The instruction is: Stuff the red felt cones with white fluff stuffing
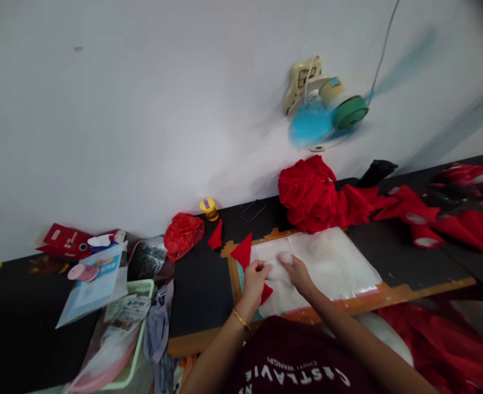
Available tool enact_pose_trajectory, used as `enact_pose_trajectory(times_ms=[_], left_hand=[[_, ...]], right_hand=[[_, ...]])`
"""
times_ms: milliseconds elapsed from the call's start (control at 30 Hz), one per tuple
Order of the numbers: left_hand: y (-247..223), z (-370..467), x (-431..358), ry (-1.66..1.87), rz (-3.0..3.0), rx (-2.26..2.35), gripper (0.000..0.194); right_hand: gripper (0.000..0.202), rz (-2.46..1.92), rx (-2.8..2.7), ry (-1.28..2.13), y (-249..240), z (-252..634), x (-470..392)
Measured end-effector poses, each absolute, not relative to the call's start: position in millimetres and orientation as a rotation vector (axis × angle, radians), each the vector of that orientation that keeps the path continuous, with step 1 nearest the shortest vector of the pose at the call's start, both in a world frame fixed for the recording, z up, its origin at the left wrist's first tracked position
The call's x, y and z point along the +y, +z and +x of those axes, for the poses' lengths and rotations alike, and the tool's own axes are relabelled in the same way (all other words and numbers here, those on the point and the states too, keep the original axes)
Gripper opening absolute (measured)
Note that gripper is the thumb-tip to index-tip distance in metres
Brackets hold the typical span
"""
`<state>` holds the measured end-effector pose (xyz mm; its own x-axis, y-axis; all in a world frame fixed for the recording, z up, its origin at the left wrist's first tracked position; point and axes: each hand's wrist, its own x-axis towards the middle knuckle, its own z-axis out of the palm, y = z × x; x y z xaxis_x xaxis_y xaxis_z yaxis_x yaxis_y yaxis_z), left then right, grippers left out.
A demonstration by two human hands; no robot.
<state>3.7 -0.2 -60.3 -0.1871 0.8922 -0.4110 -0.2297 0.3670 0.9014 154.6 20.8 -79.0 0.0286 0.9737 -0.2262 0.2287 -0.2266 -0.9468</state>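
Note:
My left hand (258,276), with a gold bracelet at the wrist, is closed in a pinch over the left part of a white sheet (344,262). What its fingertips grip, if anything, is too small to make out. A pointed red fabric piece (243,250) shows just beyond it, and another bit of red fabric (266,294) shows below the wrist side. My right hand (298,273) is a short way to the right, its fingers closed on a small white tuft (285,257). The two hands are apart.
A big red fabric heap (309,194) lies behind the sheet, with more red pieces (418,219) to the right. A phone (253,210), yellow-lidded jar (209,209) and red plastic bag (183,235) line the wall. A wall fan (348,112) spins above. A green basket (137,350) stands left.

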Motion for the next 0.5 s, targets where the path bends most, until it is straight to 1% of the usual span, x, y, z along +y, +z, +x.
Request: enact_pose_trajectory(times_ms=[167, 367, 500], left_hand=[[-60.2, -0.9, -1.9, 1.177, 0.544, 1.406, 0.037], [-59.3, -8.0, 4.2, 1.345, 0.455, 1.43, 0.034], [-58.8, -7.3, 8.8, 1.361, 0.451, 1.412, 0.034]], right_hand=[[0.049, -1.506, -1.028, 1.349, -70.7, 151.1, 15.0], [0.054, -1.517, -0.938, 1.288, -67.7, 153.8, 18.7], [0.051, -1.494, -0.902, 1.304, -63.0, 155.8, 18.2]])
